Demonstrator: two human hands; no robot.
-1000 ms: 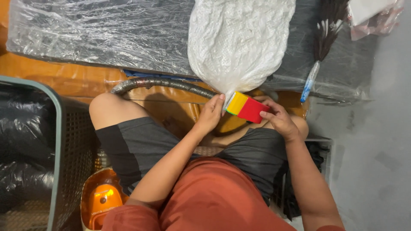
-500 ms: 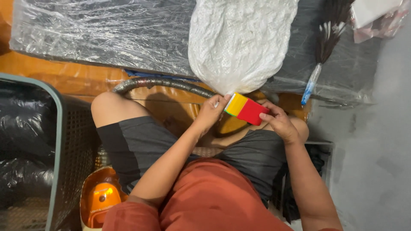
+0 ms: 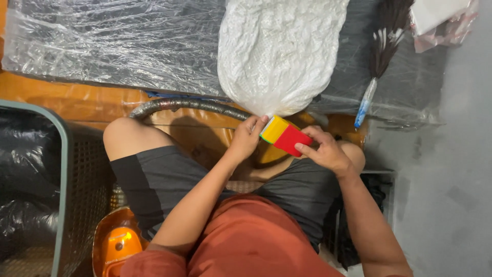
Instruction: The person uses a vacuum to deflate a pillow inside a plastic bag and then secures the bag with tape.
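1. The person is sitting with both hands raised above the lap, holding a small block-shaped cube with a yellow face and a red face point(image 3: 285, 135) just below the knotted end of a large white woven plastic sack point(image 3: 279, 51).
2. The left hand point(image 3: 247, 139) is gripping the yellow end of the cube, fingers curled around its edge and thumb pressed against the side; it is closed on the block, not spread.
3. The right hand point(image 3: 326, 151) is pinching the red end, with fingertips lying along the lower edge and the thumb on top.
4. To handle it well, I judge that one hand should be steadying its half firmly while the other is turning its half, with the wrists staying loose above the dark grey shorts point(image 3: 169, 177).
5. The cube is being held in the air, touching neither the sack nor the lap as far as I can tell.
6. A ribbed grey hose point(image 3: 179, 105) is lying behind the hands, and a feather duster with a blue handle point(image 3: 376, 66) is resting to the right on plastic-wrapped dark sheeting point(image 3: 113, 46).
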